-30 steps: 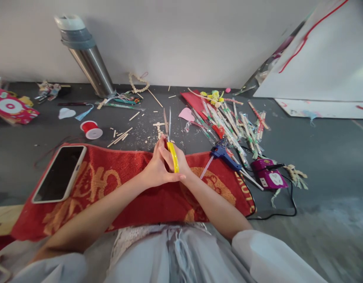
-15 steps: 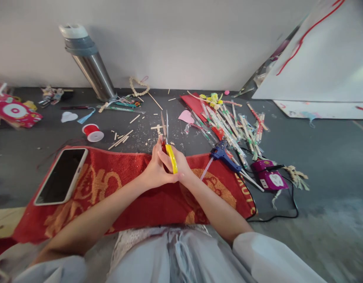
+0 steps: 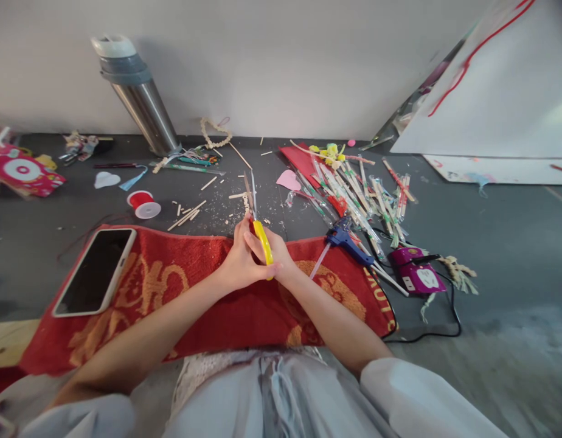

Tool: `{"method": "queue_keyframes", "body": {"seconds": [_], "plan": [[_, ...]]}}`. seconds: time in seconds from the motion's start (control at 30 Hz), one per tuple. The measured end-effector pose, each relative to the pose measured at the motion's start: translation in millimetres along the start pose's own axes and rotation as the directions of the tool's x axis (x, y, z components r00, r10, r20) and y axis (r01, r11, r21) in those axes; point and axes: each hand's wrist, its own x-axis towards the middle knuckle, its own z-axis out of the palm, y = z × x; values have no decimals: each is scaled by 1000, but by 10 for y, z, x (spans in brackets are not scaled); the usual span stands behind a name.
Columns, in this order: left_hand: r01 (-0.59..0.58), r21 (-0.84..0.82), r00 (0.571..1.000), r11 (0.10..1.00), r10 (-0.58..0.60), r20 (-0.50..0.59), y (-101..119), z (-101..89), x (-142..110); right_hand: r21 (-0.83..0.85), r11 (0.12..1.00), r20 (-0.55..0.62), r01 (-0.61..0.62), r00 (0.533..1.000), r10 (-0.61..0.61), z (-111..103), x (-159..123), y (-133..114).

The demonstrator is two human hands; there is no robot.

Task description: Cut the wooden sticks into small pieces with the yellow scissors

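Observation:
My right hand (image 3: 276, 249) is closed around the yellow-handled scissors (image 3: 264, 242), whose slightly parted blades point away from me. My left hand (image 3: 241, 255) lies against it, with its fingers drawn together and its thumb stretched across toward my right wrist. Just beyond my left fingertips a small piece of joined wooden sticks (image 3: 238, 196) sticks out, pinched there and partly covered by the blades. Cut sticks (image 3: 188, 216) and pale crumbs lie on the dark table around the blades.
A red towel (image 3: 208, 322) lies under my forearms, with a phone (image 3: 95, 272) on its left. A blue glue gun (image 3: 349, 243) rests at right near wrapped chopsticks (image 3: 349, 185). Behind are a steel flask (image 3: 146, 109), a red spool (image 3: 143, 204) and a heart-shaped stick frame (image 3: 216, 134).
Both hands have shifted slightly left with the scissors and the small stick piece. The blades are a little closer together and now cover the stick piece's right side. The view tilted slightly.

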Motion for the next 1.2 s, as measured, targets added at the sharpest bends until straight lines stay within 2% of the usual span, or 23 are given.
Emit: {"method": "queue_keyframes", "body": {"seconds": [0.3,0.83,1.03,1.2], "plan": [[-68,3,997,998,68,-38,-57,23,12,-81,994,-16,69,997,-71,-5,-1,-22],[-72,-30,996,997,70,-47,-85,26,21,-18,998,-29,61,998,-62,24,10,17],[-57,-51,998,997,56,-9,-75,6,12,-69,997,-27,38,999,-40,8,2,-23],[-74,-117,994,990,83,76,-114,-51,59,-200,980,-48,18,998,-28,-53,-8,-101]]}}
